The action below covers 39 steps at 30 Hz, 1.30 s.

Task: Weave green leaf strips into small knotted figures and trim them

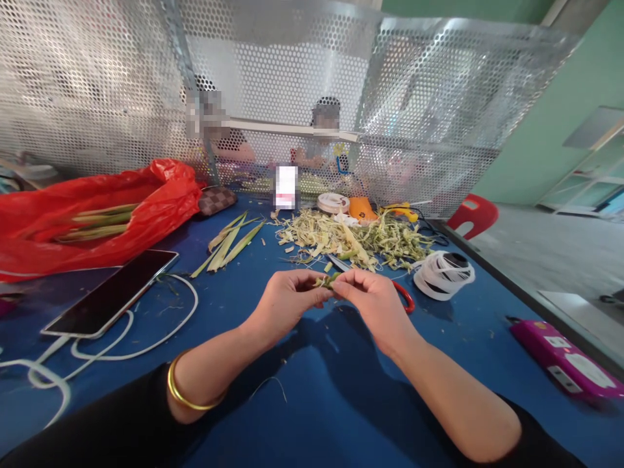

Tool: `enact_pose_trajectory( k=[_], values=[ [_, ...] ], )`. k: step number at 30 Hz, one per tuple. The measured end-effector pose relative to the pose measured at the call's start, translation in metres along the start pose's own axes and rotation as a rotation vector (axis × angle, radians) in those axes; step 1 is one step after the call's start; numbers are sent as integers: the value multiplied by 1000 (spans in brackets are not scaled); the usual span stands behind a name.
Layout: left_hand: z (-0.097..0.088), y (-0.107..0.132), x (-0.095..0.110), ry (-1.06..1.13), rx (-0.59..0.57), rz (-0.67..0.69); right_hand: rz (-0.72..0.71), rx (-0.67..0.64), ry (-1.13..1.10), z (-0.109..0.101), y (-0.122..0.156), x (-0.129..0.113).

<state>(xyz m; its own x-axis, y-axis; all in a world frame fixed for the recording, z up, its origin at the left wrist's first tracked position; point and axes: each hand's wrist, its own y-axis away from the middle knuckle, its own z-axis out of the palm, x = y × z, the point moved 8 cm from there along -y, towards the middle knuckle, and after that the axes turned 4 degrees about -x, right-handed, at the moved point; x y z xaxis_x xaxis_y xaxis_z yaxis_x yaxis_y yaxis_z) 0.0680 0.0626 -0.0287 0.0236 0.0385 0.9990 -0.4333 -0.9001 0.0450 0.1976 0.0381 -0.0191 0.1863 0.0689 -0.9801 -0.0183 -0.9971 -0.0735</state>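
Both my hands meet over the middle of the blue table [302,409], pinching a small piece of green leaf strip [327,281] between thumbs and fingertips. My left hand [287,296] is closed on its left end, my right hand [373,302] on its right end. Fingers hide much of the piece. Scissors with a red handle [407,298] lie partly hidden behind my right hand, their blade [338,262] showing just beyond the fingers. Past them spreads a heap of pale green curled leaf strips [351,237]. Several long flat leaves [228,247] lie to its left.
A red plastic bag [160,195] with leaves, a tablet-like phone [114,292] and white cable [190,312] occupy the left. At right are a white ribbon spool [444,276] and a magenta device [565,361]. A perforated metal screen [273,71] stands behind; two people sit beyond it.
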Motion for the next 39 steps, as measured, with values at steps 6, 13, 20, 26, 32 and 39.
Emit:
enact_pose_trajectory(
  k=[6, 13, 20, 26, 32, 39],
  values=[
    [-11, 0, 2, 31, 72, -46, -70, 164, -25, -25, -3, -7],
    [-6, 1, 2, 82, 32, -47, -226, 166, 215, -25, 0, -19],
    [3, 2, -4, 169, -61, -101, -393, 131, 342, -6, 8, -32],
    [0, 1, -7, 217, -40, -126, -273, 159, 228, -19, 3, -23],
    [-2, 0, -4, 203, -41, -107, -206, 347, 165, -49, -2, -13],
    [2, 1, 1, 123, -37, -84, -81, 36, 107, -16, -7, -5]
  ],
)
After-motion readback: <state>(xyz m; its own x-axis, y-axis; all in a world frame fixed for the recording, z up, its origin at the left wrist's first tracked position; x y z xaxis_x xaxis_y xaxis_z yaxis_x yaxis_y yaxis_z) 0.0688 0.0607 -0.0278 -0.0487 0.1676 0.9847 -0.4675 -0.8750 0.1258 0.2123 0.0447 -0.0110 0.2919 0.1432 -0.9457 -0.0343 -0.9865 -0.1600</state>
